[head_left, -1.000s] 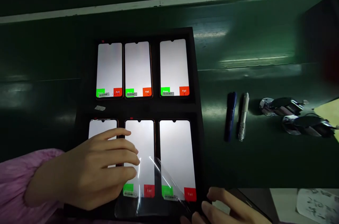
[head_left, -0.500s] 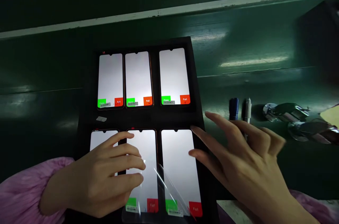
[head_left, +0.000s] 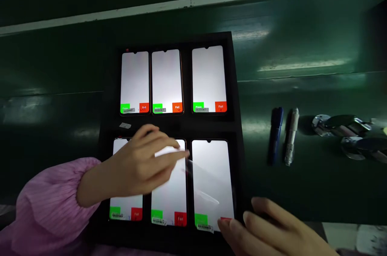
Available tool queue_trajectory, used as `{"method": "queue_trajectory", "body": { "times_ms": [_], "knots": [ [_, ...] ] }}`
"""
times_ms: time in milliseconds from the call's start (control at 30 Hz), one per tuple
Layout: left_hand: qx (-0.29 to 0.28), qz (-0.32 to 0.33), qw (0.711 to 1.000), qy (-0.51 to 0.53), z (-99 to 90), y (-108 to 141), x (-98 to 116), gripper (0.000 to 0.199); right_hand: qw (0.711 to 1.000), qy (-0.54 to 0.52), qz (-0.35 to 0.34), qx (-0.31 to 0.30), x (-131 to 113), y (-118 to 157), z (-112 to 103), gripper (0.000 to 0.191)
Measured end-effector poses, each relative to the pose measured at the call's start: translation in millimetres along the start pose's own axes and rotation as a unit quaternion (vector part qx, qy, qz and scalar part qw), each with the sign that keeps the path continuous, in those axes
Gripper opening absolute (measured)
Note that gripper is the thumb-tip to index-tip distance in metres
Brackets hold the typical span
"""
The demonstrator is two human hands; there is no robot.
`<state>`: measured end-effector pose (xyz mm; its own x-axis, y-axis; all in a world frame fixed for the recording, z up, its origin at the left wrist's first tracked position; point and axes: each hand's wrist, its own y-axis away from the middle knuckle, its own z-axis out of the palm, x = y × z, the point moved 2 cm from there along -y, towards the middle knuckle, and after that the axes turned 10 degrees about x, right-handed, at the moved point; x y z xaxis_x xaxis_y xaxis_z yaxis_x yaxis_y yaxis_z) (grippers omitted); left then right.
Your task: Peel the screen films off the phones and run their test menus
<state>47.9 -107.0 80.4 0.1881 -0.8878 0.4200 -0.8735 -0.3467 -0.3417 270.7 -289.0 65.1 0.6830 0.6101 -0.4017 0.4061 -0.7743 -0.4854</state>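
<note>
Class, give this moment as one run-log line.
left hand: over lower-left phone, lower-middle phone; right hand: at lower-right phone corner; clear film: over lower-right phone

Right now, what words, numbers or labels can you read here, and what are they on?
"Fail": red boxes on the three upper phones and the lower left and lower middle phones.
"Pass", faint: green boxes on the upper left and upper right phones.
Too small or blurred: barcode stickers, handwritten marks, loose white label.
Mostly hidden by the right hand: lower right red box.
</note>
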Motion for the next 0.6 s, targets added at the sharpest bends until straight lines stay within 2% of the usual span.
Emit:
{"method": "queue_trajectory", "body": {
  "times_ms": [33,133,200,300,400,600],
  "knots": [
    [0.009,-0.014,0.998,-0.063,-0.3,1,-2,0.026,1.000,-0.016,0.017,0.008,8,-8,0,0.032],
    [0.010,-0.056,0.977,-0.207,-1.7,10,-4,0.022,0.991,-0.022,0.099,0.087,37,-31,-2,0.012],
    [0.003,-0.074,0.973,-0.221,-1.8,16,-3,0.020,0.968,-0.032,0.201,0.145,55,-41,-3,0.008],
    [0.006,-0.096,0.975,-0.200,-1.7,22,-1,0.019,0.909,-0.100,0.332,0.229,67,-43,-5,0.008],
    [0.020,-0.119,0.975,-0.184,-1.1,24,-4,0.015,0.878,-0.151,0.363,0.272,63,-37,-4,0.009],
    [0.063,-0.125,0.978,-0.156,-0.7,24,-8,0.009,0.881,-0.150,0.352,0.278,50,-26,0,0.009]
  ]
}}
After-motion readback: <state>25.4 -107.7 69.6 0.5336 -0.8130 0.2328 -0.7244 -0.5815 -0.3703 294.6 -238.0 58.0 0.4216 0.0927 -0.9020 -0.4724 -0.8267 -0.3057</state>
